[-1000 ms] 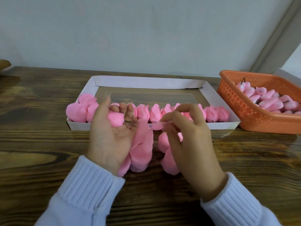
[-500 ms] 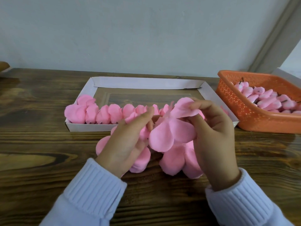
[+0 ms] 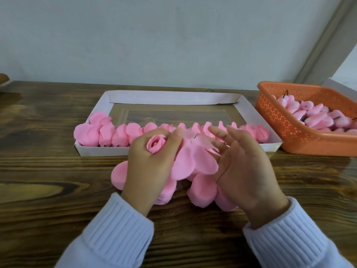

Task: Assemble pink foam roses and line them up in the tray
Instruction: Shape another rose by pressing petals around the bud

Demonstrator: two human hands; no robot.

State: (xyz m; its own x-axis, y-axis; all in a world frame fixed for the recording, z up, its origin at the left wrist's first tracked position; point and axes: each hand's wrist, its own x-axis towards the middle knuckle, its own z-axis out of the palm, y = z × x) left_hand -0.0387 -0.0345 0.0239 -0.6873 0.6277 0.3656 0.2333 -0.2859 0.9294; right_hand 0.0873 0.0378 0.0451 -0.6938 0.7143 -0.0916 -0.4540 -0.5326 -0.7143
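My left hand (image 3: 152, 161) grips a rolled pink rose bud (image 3: 155, 145) between thumb and fingers, just in front of the white cardboard tray (image 3: 173, 97). A flat pink foam petal piece (image 3: 193, 161) hangs from that hand's right side. My right hand (image 3: 243, 165) is beside it with fingers spread and nearly straight, touching the petal piece's right edge. Several finished pink roses (image 3: 108, 132) stand in a row along the tray's near edge. More loose pink petals (image 3: 202, 192) lie on the table under my hands.
An orange perforated basket (image 3: 286, 130) at the right holds several pink buds (image 3: 316, 113) with dark stems. The dark wooden table (image 3: 48, 171) runs to a pale wall. The tray's back half shows bare bottom.
My left hand turned over so the bud now shows on top. My right hand let go of the petal piece, and its fingers opened and spread.
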